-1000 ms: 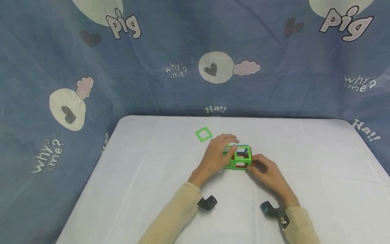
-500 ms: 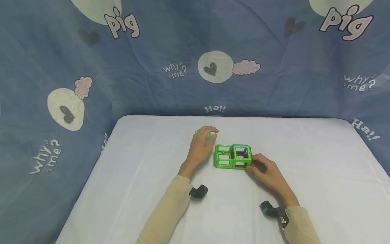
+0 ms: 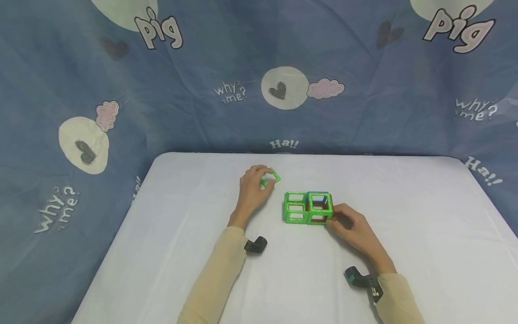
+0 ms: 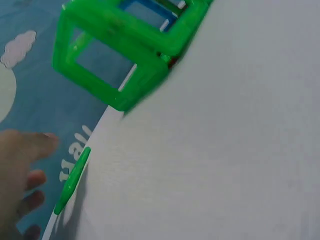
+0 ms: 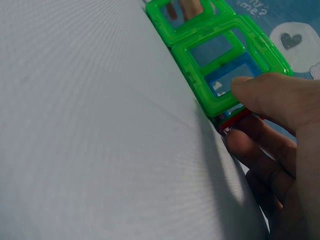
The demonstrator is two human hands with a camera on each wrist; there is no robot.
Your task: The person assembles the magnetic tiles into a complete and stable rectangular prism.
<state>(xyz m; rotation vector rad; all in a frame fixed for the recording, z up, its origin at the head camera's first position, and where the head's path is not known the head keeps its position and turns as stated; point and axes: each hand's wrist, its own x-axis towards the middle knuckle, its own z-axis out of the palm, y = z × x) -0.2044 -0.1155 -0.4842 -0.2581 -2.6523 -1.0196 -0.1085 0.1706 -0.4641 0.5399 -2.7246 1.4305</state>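
Observation:
Toward the back of the table my left hand (image 3: 252, 189) is over a loose green square magnetic tile (image 3: 277, 176), thumb and forefinger spread to either side of it. Part of the tile is hidden by the hand. In the left wrist view, the tile (image 4: 72, 182) shows nearly edge-on, with a gap between it and the fingers (image 4: 40, 145). My right hand (image 3: 356, 229) grips the right end of a structure of magnetic tiles (image 3: 296, 221), two joined box frames, mostly green with blue and red sides. The right wrist view shows the thumb (image 5: 260, 92) on its green edge and fingers by a red tile.
A white cloth covers the table (image 3: 307, 279). Behind it hangs a blue printed curtain (image 3: 226, 126). A black wrist camera (image 3: 256, 245) sits on the left wrist and another black camera (image 3: 358, 276) on the right.
My left hand has left the tile structure and moved left and back to the loose green tile. The right hand has kept its grip on the structure, which has hardly moved.

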